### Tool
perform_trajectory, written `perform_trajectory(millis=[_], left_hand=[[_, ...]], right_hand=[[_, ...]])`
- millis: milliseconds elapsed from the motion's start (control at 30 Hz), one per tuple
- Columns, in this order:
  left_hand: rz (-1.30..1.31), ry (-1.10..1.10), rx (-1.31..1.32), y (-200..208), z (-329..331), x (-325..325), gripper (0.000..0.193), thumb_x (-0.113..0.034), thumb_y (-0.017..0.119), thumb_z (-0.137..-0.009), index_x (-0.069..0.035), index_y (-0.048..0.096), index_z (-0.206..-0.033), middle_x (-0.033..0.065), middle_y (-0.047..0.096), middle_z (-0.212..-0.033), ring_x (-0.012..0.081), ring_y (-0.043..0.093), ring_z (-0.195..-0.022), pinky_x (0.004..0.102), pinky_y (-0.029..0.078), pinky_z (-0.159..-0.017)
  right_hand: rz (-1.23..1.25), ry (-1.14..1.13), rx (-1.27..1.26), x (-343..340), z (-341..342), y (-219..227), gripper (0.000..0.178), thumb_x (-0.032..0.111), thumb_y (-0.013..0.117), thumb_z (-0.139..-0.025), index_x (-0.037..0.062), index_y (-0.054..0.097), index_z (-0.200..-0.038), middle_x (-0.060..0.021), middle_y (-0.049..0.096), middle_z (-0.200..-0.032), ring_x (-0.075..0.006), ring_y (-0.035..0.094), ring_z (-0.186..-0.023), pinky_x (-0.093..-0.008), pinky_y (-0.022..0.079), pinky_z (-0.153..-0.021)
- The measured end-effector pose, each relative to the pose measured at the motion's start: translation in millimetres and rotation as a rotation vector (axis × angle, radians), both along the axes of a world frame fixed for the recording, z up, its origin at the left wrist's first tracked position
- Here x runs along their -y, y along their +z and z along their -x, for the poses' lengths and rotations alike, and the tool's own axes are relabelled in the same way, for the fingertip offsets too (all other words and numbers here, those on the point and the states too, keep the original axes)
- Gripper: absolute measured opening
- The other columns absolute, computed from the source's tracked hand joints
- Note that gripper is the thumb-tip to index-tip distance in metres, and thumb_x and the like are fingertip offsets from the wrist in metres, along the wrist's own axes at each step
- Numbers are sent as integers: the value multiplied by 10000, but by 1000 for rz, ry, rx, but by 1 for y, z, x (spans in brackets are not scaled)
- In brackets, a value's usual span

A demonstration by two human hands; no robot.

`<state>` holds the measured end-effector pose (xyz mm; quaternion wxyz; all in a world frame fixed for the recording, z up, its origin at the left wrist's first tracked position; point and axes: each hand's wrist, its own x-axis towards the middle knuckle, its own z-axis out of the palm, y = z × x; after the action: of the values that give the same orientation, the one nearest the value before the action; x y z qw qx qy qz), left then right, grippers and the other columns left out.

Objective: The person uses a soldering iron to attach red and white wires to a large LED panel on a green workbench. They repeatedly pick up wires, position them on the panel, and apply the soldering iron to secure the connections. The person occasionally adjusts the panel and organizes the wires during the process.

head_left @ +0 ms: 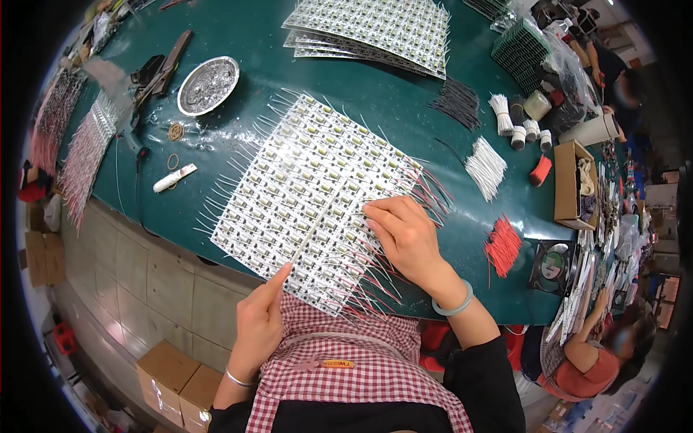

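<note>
A square white panel of small circuit boards (pixel 289 184) lies at a slant on the table in front of me. Yellowish parts dot it in rows, white wires stick out along its left and far edges, and red and white wires cluster at its right side. My left hand (pixel 261 321) is at the near edge, index finger stretched onto the panel and the other fingers curled; its thumb is mostly hidden. Over the panel's right part, my right hand (pixel 408 238) pinches thumb and forefinger together among the wires. Whatever is between those fingertips is too small to make out.
Bundles of black (pixel 457 103), white (pixel 485 167) and red wires (pixel 503 247) lie to the right, near an open cardboard box (pixel 575 184). More panels (pixel 375 32) are stacked at the far side. A metal bowl (pixel 208 86) and a glue gun (pixel 132 137) sit left.
</note>
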<state>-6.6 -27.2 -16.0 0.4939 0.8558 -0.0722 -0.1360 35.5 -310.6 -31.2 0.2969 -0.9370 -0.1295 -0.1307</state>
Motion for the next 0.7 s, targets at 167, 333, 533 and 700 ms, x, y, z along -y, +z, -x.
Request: perform_trajectory(millis=[167, 333, 533, 700], left_hand=[[-65, -66, 218, -19, -15, 18, 502, 74, 564, -909, -122, 611, -1368, 165, 648, -807, 302, 634, -660, 381, 501, -611], [-324, -154, 299, -15, -34, 44, 554, 52, 562, -889, -138, 567, -1409, 143, 625, -782, 318, 614, -637, 390, 492, -582], [-479, -203, 409, -23, -54, 70, 667, 56, 577, -820, -169, 532, -1447, 109, 576, -730, 296, 567, -553, 386, 454, -511], [-430, -198, 440, -28, -66, 80, 686, 64, 573, -809, -152, 513, -1458, 116, 588, -748, 296, 584, -566, 396, 467, -523]], right_hand=[[-16, 0, -20, 1, 2, -1, 225, 71, 718, -824, 56, 709, -1048, -47, 679, -1023, -253, 631, -949, -384, 493, -812], [-21, 9, -44, 3, 2, 2, 250, 46, 714, -833, 43, 712, -1083, -69, 691, -1054, -266, 637, -966, -378, 511, -828], [-48, 8, -61, 4, 4, 1, 265, 61, 719, -826, 52, 710, -1091, -62, 688, -1074, -261, 630, -991, -390, 495, -848], [-75, 15, -76, 6, 4, 2, 275, 48, 718, -826, 49, 710, -1101, -76, 689, -1077, -272, 637, -984, -394, 512, -855]])
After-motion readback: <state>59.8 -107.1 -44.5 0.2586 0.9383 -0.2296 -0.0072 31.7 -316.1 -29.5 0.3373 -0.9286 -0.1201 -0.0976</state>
